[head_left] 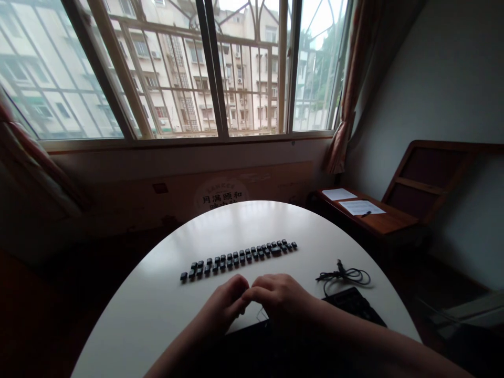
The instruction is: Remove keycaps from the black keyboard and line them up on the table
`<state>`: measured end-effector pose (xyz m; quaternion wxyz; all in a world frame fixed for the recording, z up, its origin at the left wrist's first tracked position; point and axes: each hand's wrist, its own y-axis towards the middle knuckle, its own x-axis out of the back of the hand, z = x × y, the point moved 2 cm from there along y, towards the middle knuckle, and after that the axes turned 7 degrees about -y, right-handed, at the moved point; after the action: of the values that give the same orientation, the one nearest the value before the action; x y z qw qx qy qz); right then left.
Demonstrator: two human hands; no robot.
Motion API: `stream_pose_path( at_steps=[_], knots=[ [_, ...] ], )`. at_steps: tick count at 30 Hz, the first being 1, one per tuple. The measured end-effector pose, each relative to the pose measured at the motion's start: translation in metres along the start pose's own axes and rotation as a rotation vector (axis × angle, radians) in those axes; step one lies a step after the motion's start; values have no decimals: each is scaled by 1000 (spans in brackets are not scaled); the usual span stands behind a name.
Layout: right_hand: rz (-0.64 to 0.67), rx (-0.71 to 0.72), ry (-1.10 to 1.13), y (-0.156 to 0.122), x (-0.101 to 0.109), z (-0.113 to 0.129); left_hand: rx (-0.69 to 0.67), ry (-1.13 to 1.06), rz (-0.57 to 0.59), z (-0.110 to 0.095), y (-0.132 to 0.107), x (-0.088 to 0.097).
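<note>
My left hand (230, 298) and my right hand (277, 293) meet over the near part of the white round table (157, 315). Both are closed, with fingertips pressed together. Whatever they hold is hidden by the fingers. Just below my right hand shows a thin bent wire (262, 314); I cannot tell whether it is held. A black keyboard (352, 302) lies partly under my right forearm, its dark edge also showing below the hands. Beyond the hands, several loose black keycaps (236, 257) stand in two slanting rows.
A coiled black cable (344, 274) with a plug lies behind the keyboard at the right. To the right of the table, a wooden chair (397, 223) bears papers (360, 207) and a pen (366, 213). A barred window (220, 79) and curtains (346, 121) are at the back.
</note>
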<state>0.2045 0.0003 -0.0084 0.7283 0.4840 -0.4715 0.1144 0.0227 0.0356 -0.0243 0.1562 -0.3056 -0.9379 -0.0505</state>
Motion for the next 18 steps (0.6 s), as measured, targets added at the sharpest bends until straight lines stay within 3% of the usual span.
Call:
stream_pose_path(
  at_steps=[4, 11, 18],
  knots=[
    [42, -72, -34, -2, 1, 1, 14, -45, 30, -3, 0, 0],
    [5, -91, -34, 1, -4, -3, 41, -205, 79, -5, -1, -2],
    [24, -135, -12, 1, -10, -5, 32, -132, 121, -9, -4, -2]
  ],
)
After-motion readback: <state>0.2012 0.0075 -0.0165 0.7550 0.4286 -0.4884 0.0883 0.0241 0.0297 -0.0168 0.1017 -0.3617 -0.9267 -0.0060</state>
